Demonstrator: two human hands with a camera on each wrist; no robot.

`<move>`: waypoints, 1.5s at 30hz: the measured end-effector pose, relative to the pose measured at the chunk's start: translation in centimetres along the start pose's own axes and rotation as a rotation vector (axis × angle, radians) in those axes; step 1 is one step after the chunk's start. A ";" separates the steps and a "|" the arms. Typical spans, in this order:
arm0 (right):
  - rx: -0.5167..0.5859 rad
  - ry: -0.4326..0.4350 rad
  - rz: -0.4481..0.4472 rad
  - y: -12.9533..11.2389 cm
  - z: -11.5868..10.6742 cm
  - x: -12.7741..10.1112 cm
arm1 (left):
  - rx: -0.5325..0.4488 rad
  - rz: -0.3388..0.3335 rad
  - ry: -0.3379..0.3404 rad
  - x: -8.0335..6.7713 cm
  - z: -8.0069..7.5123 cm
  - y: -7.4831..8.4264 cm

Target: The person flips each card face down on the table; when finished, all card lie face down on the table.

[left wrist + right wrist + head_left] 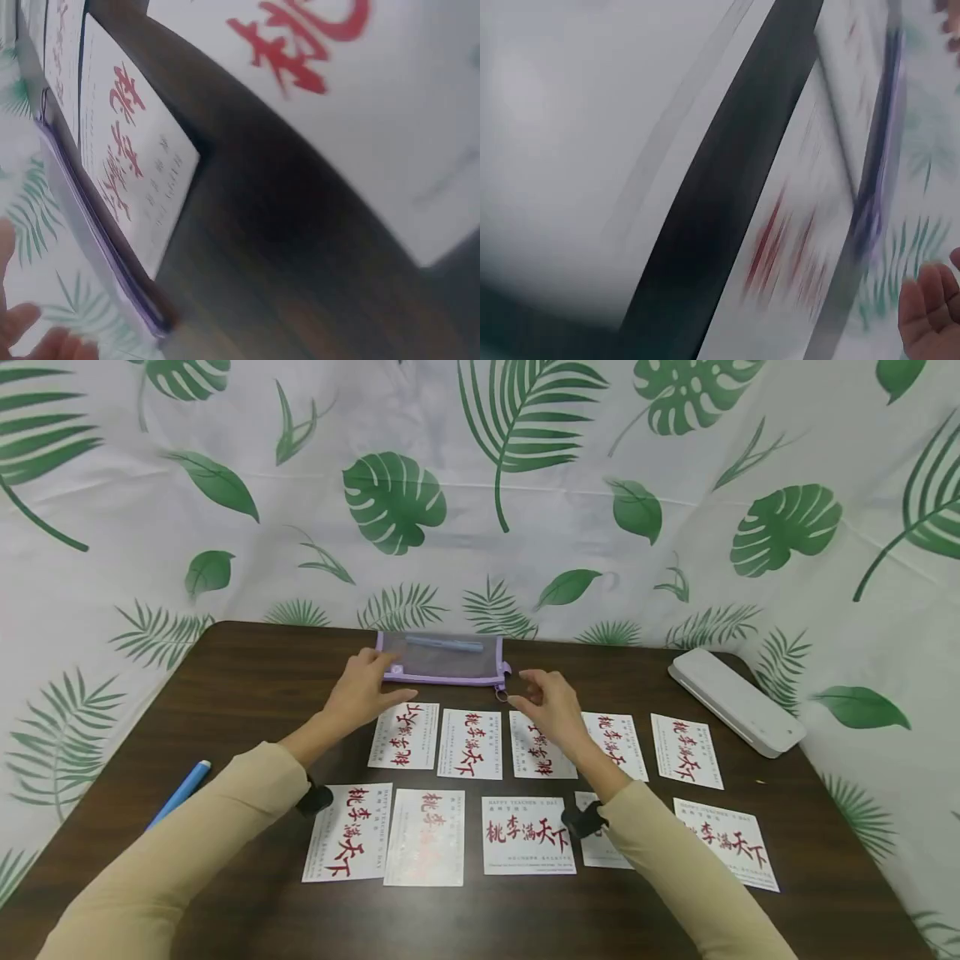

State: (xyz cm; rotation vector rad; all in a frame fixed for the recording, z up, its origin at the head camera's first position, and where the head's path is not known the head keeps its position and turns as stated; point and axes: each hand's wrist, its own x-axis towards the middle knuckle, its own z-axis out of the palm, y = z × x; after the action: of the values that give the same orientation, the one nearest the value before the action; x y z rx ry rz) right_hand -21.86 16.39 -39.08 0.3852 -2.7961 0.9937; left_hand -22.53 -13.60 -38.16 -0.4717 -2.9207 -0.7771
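A mesh zip pouch [450, 679] with purple trim lies at the back of the table, a blue pen [446, 644] showing through it. My left hand [358, 689] is at the pouch's left end, fingertips over its corner and thumb spread away; whether they touch is unclear. Near the zip ring [501, 695] at the other end is my right hand [553, 706], its fingers loosely bent and thumb apart, holding nothing. In the right wrist view the right hand [930, 315] looks relaxed. White cards with red Chinese characters, such as one card [470, 743], lie below both hands.
Several cards form two rows, the nearer including a card [528, 835] turned sideways; my right forearm partly covers another card [600, 843]. A white elongated device [735, 702] lies at the back right. On the left is a blue marker [178, 793]. A leaf-print cloth [300, 568] hangs behind the table.
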 end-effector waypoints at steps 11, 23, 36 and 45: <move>0.253 -0.157 0.108 -5.3 7.0 1.7 | -0.165 -0.181 -0.246 -1.1 0.3 -2.7; 0.073 -0.180 0.116 -7.1 10.0 2.4 | -0.131 -0.165 -0.268 -1.1 1.0 -2.8; 0.034 -0.186 0.164 -7.3 10.3 2.8 | -0.134 -0.180 -0.291 -0.7 0.6 -2.8; 0.034 -0.203 0.203 -7.5 10.6 3.2 | -0.154 -0.186 -0.287 -0.7 0.7 -3.1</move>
State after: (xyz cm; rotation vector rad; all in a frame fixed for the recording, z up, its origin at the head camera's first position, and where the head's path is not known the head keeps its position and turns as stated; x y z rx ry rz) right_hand -23.31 3.45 -42.08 0.2207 -3.0540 1.1012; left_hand -22.86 -15.97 -40.35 -0.3524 -3.2203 -1.0449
